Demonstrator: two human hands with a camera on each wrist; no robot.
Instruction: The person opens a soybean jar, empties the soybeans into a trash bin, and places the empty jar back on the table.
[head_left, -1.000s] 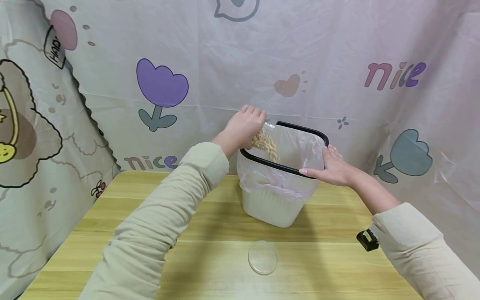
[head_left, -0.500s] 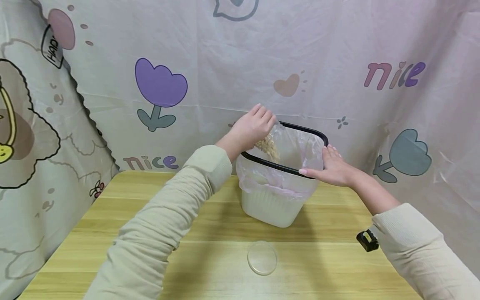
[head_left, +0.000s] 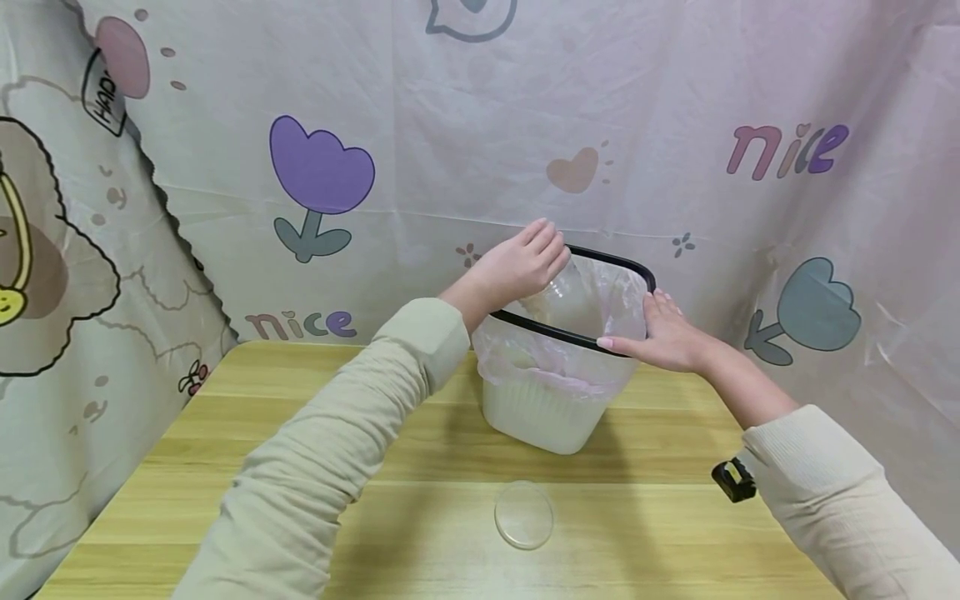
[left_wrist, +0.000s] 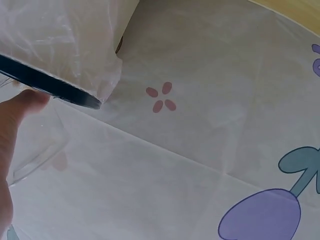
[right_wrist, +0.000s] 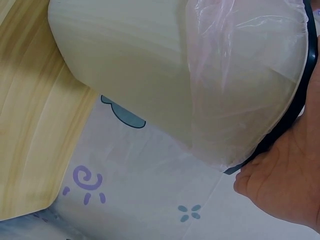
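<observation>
A clear jar (head_left: 557,292) is tipped over the mouth of a white trash can (head_left: 540,417), gripped from above by my left hand (head_left: 517,265). Small beige pieces (head_left: 537,312) show at the jar's lower side, inside the can; most of them are hidden by the hand and rim. In the left wrist view, the jar's clear wall (left_wrist: 42,145) shows beyond the thumb. A pale pink bag (head_left: 555,367) lines the can, held under a black rim (head_left: 540,327). My right hand (head_left: 667,337) rests with straight fingers and thumb across the rim's right front corner.
A clear round lid (head_left: 525,517) lies on the wooden table (head_left: 420,533) in front of the can. A printed curtain (head_left: 450,125) hangs close behind the table. A small black camera (head_left: 733,481) sits at the right wrist.
My left hand has moved right and slightly down, tipping the jar further into the can. Fewer beige pieces show in it now. The right hand has stayed on the rim.
</observation>
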